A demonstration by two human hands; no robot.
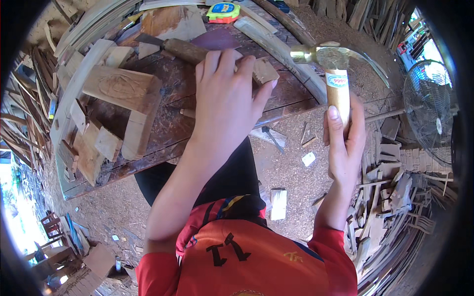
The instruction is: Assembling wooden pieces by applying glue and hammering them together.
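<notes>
One hammer (333,56) is gripped in right hand (348,135); left hand (227,91) holds block (266,71), tabletop (173,126) beneath; work appears under way, remainder undeterminable.

Upper body: red, short-sleeved shirt (271,281). Front bears dark block print (227,250) and a small yellow emblem (293,257). Lower portion shows black, yellow and blue bands (232,203). A dark blue strip (309,251) marks the wearer's right side. Lower body: black legwear (232,175). Left hand (224,93) and right hand (346,143): bare, as are both forearms.
</notes>
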